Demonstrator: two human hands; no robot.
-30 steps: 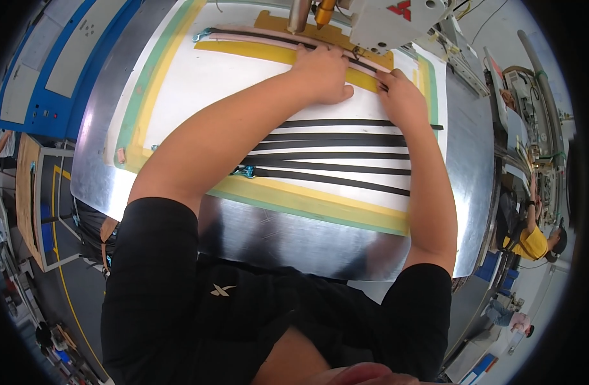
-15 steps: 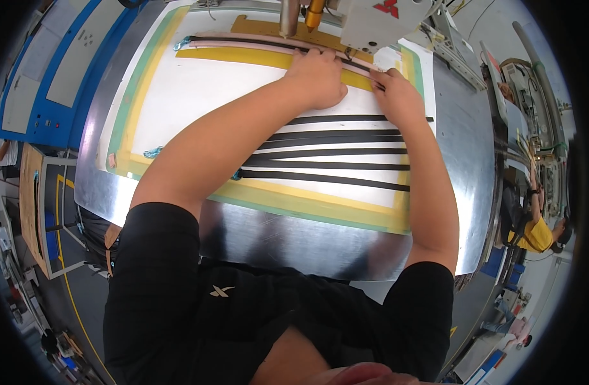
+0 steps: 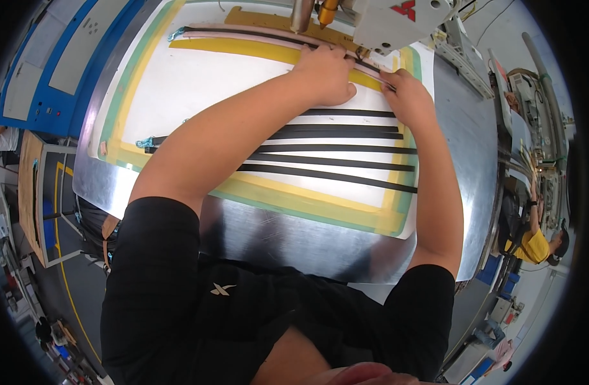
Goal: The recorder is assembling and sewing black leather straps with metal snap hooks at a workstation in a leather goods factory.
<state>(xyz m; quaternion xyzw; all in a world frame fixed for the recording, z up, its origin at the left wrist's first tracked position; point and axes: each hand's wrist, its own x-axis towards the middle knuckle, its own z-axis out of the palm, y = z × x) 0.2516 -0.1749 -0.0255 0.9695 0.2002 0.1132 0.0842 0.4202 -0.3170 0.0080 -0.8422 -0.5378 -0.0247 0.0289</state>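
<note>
As the left hand [image 3: 326,74], thumb spread, presses a narrow pink-edged black strip [image 3: 243,34] and the right hand [image 3: 408,96] seemingly pinches it, I see it's slid farther left of the white boxy machine head [image 3: 384,29], apparently advancing.

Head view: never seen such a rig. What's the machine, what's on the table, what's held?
No robot: a person works bare-handed, seen from the left of two head-worn fisheye cameras, so straight edges bend. The left hand has fingers on a black strip edged in pale pink; the right hand touches it near its right end. Grip firmness is unclear. At the far side is a pale machine head with an amber nozzle; its function isn't shown. Nearer the person, more black strips lie on a white sheet bordered by green and yellow tape, on a metal table.
</note>
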